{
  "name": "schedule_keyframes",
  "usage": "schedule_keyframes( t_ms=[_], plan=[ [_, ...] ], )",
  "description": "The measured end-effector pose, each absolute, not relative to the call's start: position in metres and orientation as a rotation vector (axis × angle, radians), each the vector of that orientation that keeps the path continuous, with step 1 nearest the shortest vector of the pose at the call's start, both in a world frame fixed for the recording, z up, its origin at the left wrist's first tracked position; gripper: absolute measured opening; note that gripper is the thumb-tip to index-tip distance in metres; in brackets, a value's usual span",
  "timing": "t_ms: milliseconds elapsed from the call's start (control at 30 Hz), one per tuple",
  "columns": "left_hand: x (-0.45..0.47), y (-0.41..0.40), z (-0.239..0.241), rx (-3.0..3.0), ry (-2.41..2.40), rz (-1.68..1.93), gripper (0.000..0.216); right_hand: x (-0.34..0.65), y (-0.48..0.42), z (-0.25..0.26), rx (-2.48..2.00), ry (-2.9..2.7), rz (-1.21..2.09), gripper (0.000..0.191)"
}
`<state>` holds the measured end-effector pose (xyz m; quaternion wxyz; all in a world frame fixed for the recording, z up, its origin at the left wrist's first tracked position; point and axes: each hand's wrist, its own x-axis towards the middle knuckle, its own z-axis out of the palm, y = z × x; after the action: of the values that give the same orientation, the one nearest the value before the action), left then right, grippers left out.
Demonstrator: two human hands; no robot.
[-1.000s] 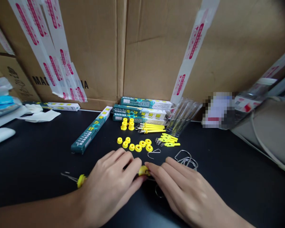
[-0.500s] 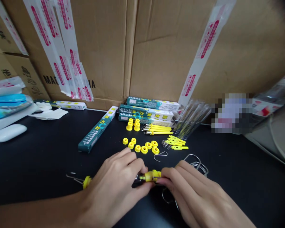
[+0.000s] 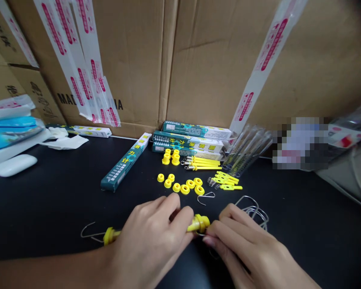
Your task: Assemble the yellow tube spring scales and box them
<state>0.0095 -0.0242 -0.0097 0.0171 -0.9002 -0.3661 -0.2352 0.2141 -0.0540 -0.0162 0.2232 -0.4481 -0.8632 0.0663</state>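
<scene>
My left hand (image 3: pixel 152 245) is closed around a long yellow plastic piece whose ribbed end (image 3: pixel 199 223) sticks out past my fingertips; its other yellow end (image 3: pixel 108 236) with a wire hook shows left of my wrist. My right hand (image 3: pixel 243 249) pinches at that ribbed end, fingers pressed together. Beyond the hands lie several small yellow rings (image 3: pixel 185 186), yellow rods (image 3: pixel 203 162), yellow clips (image 3: pixel 228 181) and a loose wire hook (image 3: pixel 207 197). A bundle of wire hooks (image 3: pixel 254 208) lies by my right hand.
Green and white boxes (image 3: pixel 124 162) lie on the black table (image 3: pixel 48 200), with more stacked at the back (image 3: pixel 195 138). Clear sleeves (image 3: pixel 249 150) lean right of them. Taped cardboard cartons (image 3: pixel 198 60) wall the back. A white oblong object (image 3: pixel 13 164) sits far left.
The yellow end between my fingertips has come further out and tilted up. My right hand drew closer to it. The view shifted a little, so everything sits slightly right and lower.
</scene>
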Motion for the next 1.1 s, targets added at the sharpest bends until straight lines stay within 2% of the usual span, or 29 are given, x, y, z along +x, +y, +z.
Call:
schedule_keyframes(
  t_ms=[233,367,533,700,867,1100],
  plan=[
    [0.009,-0.022,-0.014,-2.868,-1.137,-0.795,0.023,0.222,-0.053,-0.013,-1.274,-2.331,0.226,0.028],
    [0.010,-0.022,-0.013,-2.892,-1.120,-0.781,0.014,0.222,-0.053,-0.015,-1.325,-2.271,0.291,0.023],
    [0.008,-0.020,-0.007,-3.062,-1.399,-0.909,0.016,0.219,-0.052,-0.011,-1.301,-2.245,0.273,0.028],
    [0.006,-0.020,-0.004,-3.104,-1.552,-1.008,0.021,0.216,-0.050,-0.002,-1.330,-2.208,0.512,0.032],
    [0.006,-0.022,-0.005,-3.080,-1.445,-1.073,0.023,0.216,-0.047,-0.004,-1.417,-2.117,0.778,0.036],
    [0.005,-0.022,-0.013,-3.051,-1.323,-0.966,0.016,0.218,-0.048,-0.011,-1.482,-1.930,1.012,0.038]
  ],
)
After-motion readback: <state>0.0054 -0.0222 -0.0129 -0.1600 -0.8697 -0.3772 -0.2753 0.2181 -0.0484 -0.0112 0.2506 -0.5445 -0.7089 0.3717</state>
